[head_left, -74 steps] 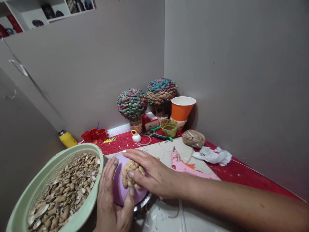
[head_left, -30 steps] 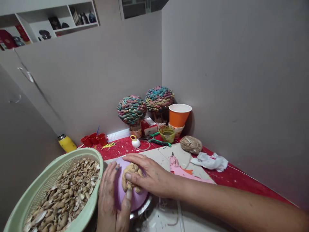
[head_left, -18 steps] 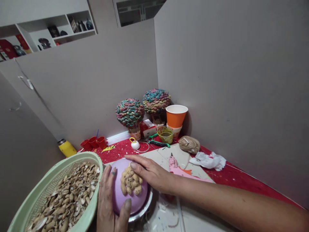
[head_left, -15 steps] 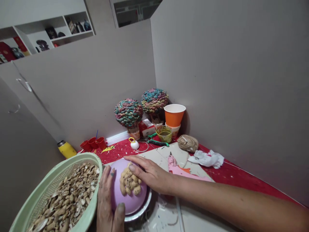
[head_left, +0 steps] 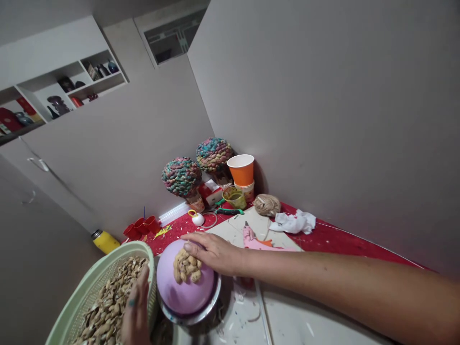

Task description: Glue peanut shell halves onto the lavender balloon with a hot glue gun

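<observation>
"Starting at the left, what fills the lower corner?"

"A pale green colander (head_left: pixel 142 247), heaped with peanut shells (head_left: pixel 108 306). A yellow bottle (head_left: pixel 105 242) lies tilted just behind it."

"And the left hand (head_left: pixel 136 311)?"

"Lower left of the frame, in front of the colander's right side. It is open, fingers straight (one carries a blue-green smudge), with nothing gripped that I can see. Whether it touches the shells, I cannot tell."

"Moving along?"

"Red cups (head_left: pixel 151 224) left of centre, then two knobbly, many-coloured balls (head_left: pixel 181 177) near the middle."

"Where is the purple ball (head_left: pixel 179 299)?"

"Below those, left of centre in the lower half, sitting in a shiny round dish (head_left: pixel 214 299). A clump of peanuts (head_left: pixel 187 268) is on its upper side."

"The right hand (head_left: pixel 212 251)?"

"Spread over the ball's upper right, fingers extended rather than closed, thumb at the clump's upper edge."

"Farther right?"

"An orange cup (head_left: pixel 241 170), a pink glue gun (head_left: pixel 253 242), tan twine (head_left: pixel 267 205) and crumpled white tissue (head_left: pixel 296 222)."
</observation>
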`<action>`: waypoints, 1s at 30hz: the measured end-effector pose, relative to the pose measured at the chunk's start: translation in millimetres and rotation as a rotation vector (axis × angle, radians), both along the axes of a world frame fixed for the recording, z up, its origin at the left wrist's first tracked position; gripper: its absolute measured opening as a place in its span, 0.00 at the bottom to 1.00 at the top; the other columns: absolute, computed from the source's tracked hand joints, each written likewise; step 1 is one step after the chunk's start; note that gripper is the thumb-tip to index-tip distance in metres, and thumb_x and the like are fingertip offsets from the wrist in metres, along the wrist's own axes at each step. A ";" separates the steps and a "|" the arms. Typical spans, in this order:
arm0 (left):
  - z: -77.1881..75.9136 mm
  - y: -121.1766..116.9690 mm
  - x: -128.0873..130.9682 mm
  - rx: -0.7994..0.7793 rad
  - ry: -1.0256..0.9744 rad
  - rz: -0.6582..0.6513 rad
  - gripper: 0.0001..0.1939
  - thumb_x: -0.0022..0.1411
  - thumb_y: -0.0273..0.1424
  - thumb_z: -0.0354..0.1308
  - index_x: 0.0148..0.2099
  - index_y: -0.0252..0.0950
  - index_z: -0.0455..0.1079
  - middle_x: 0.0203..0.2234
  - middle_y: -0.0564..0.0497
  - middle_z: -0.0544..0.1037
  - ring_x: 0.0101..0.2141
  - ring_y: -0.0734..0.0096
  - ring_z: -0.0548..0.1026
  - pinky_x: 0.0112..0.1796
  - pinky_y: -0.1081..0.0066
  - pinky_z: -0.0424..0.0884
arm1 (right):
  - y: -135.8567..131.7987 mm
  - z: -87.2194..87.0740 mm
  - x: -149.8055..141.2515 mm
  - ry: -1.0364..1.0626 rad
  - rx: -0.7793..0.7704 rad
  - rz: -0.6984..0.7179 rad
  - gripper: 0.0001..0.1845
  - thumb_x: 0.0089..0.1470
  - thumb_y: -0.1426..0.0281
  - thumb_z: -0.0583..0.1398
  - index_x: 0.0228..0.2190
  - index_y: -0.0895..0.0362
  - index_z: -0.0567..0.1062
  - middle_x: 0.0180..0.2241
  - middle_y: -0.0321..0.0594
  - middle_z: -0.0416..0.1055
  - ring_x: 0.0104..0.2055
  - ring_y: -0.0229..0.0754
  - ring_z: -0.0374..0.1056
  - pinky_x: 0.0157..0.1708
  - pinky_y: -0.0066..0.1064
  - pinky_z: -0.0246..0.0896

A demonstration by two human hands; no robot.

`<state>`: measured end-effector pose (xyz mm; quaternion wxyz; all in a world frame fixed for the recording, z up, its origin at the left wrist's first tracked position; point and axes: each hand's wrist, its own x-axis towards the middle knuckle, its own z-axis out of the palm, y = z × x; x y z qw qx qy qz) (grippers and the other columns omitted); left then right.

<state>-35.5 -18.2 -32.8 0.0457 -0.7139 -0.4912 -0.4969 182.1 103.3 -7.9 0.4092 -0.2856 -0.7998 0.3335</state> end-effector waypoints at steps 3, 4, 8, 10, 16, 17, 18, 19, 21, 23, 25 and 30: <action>-10.3 7.6 14.3 -0.016 0.035 -0.027 0.42 0.62 0.45 0.56 0.71 0.46 0.40 0.68 0.43 0.55 0.65 0.46 0.56 0.61 0.44 0.57 | -0.8 0.4 0.5 0.015 -0.008 -0.008 0.29 0.65 0.54 0.48 0.54 0.61 0.72 0.53 0.51 0.72 0.56 0.51 0.66 0.57 0.44 0.59; -14.1 9.2 17.8 -0.016 0.064 -0.015 0.44 0.61 0.45 0.56 0.72 0.43 0.38 0.68 0.39 0.54 0.65 0.44 0.55 0.60 0.43 0.56 | -1.3 0.6 1.0 0.019 -0.011 -0.011 0.29 0.65 0.54 0.47 0.54 0.61 0.72 0.54 0.51 0.71 0.56 0.51 0.66 0.57 0.44 0.58; -23.7 8.8 23.9 -0.014 0.198 0.087 0.46 0.60 0.38 0.59 0.72 0.40 0.36 0.67 0.35 0.53 0.66 0.43 0.52 0.61 0.41 0.53 | -4.3 1.9 4.3 0.037 -0.024 -0.023 0.30 0.65 0.54 0.46 0.54 0.62 0.72 0.53 0.51 0.72 0.56 0.51 0.67 0.57 0.44 0.59; -24.5 7.3 25.4 -0.030 0.212 0.113 0.47 0.60 0.36 0.60 0.72 0.41 0.35 0.68 0.35 0.52 0.66 0.43 0.52 0.60 0.40 0.55 | -6.8 3.1 6.4 0.047 -0.030 -0.028 0.30 0.65 0.54 0.46 0.54 0.62 0.72 0.53 0.51 0.72 0.55 0.51 0.67 0.56 0.45 0.60; -24.6 7.7 29.7 -0.044 0.205 0.176 0.49 0.60 0.34 0.61 0.72 0.41 0.33 0.68 0.34 0.50 0.66 0.42 0.51 0.60 0.39 0.55 | -17.6 8.7 14.5 0.089 -0.025 -0.067 0.27 0.65 0.56 0.48 0.51 0.62 0.73 0.52 0.52 0.72 0.56 0.51 0.66 0.57 0.45 0.58; -25.2 8.2 29.6 -0.040 0.216 0.184 0.49 0.60 0.34 0.61 0.72 0.40 0.32 0.68 0.33 0.50 0.66 0.42 0.52 0.59 0.39 0.56 | -19.8 10.0 16.8 0.102 -0.024 -0.081 0.27 0.65 0.57 0.49 0.51 0.62 0.73 0.52 0.52 0.73 0.55 0.51 0.67 0.56 0.45 0.59; -26.0 8.6 29.1 -0.033 0.228 0.188 0.49 0.60 0.34 0.61 0.72 0.40 0.32 0.67 0.33 0.51 0.66 0.42 0.52 0.59 0.40 0.56 | -22.2 11.5 19.8 0.117 -0.023 -0.097 0.26 0.64 0.58 0.49 0.50 0.62 0.73 0.51 0.52 0.73 0.54 0.50 0.67 0.56 0.45 0.59; -26.7 9.1 28.4 -0.022 0.239 0.187 0.49 0.60 0.34 0.62 0.72 0.39 0.32 0.67 0.32 0.51 0.66 0.42 0.52 0.59 0.40 0.57 | -24.8 13.0 23.2 0.134 -0.023 -0.115 0.24 0.64 0.59 0.50 0.50 0.62 0.73 0.50 0.52 0.74 0.54 0.50 0.68 0.54 0.44 0.61; -28.1 10.2 26.6 0.003 0.254 0.176 0.49 0.60 0.33 0.61 0.72 0.39 0.33 0.67 0.32 0.52 0.66 0.43 0.52 0.59 0.41 0.57 | -30.9 15.8 31.6 0.165 -0.022 -0.151 0.22 0.62 0.60 0.52 0.49 0.61 0.74 0.48 0.49 0.75 0.50 0.48 0.69 0.50 0.41 0.64; -29.4 11.5 24.7 0.023 0.255 0.161 0.48 0.61 0.32 0.61 0.72 0.39 0.33 0.67 0.32 0.52 0.65 0.43 0.53 0.59 0.41 0.57 | -38.6 17.4 40.8 0.185 -0.026 -0.197 0.19 0.59 0.62 0.56 0.47 0.60 0.74 0.43 0.47 0.76 0.45 0.47 0.71 0.45 0.38 0.66; -30.7 12.7 23.1 0.027 0.248 0.149 0.48 0.61 0.32 0.61 0.72 0.40 0.34 0.66 0.32 0.53 0.65 0.43 0.53 0.59 0.41 0.57 | -47.4 16.8 49.2 0.191 -0.030 -0.248 0.17 0.54 0.66 0.58 0.45 0.60 0.75 0.36 0.43 0.75 0.38 0.44 0.70 0.40 0.36 0.66; -33.6 13.9 21.8 0.035 0.218 0.126 0.48 0.60 0.33 0.62 0.72 0.41 0.34 0.67 0.34 0.52 0.65 0.44 0.53 0.60 0.43 0.56 | -68.6 5.7 60.6 0.176 -0.028 -0.330 0.14 0.52 0.72 0.56 0.40 0.58 0.76 0.25 0.33 0.64 0.29 0.38 0.62 0.33 0.31 0.62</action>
